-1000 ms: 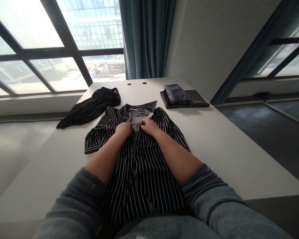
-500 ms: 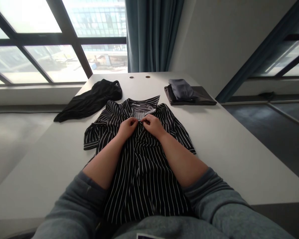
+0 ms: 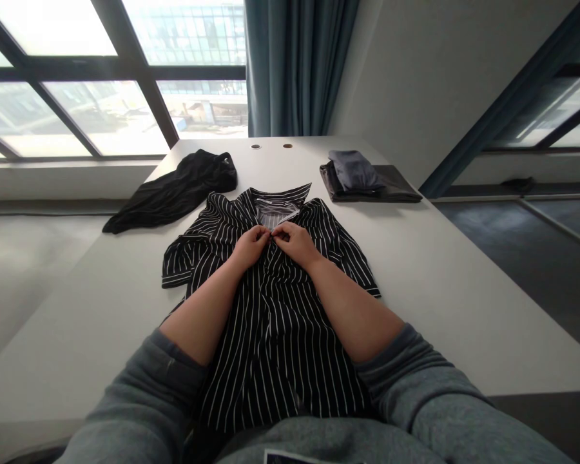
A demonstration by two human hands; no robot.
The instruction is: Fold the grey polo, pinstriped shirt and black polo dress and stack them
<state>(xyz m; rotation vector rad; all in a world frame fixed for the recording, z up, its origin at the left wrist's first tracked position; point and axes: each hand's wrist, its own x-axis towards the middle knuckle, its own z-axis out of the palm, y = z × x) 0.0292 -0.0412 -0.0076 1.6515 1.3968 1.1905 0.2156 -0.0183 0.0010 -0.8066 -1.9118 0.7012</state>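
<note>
Far off to the left of my grips, beyond the end of the white surface (image 3: 444,283), a tall window (image 3: 77,109) lets in bright daylight. Nearer, ahead and to the left of my left grip (image 3: 252,247), a crumpled black garment (image 3: 174,193) lies on the surface, apart from everything else. The black pinstriped shirt (image 3: 275,348) lies flat right under both grips, its collar (image 3: 280,196) just ahead of them and its body running back towards me, beneath my forearms. One of its sleeves (image 3: 183,258) is folded out just left of my left grip. My left grip and right grip (image 3: 292,243) are together at the top of the shirt's front opening, the fingertips almost meeting and closed on the edge of the cloth, though I cannot tell exactly what lies between them. The grey striped lining (image 3: 275,214) shows just ahead of them, inside the neck. Ahead and to the right of my right grip, a folded grey garment (image 3: 352,171) sits on a folded dark garment (image 3: 391,190). Further right, past the surface, lies a dark floor (image 3: 536,270).
</note>
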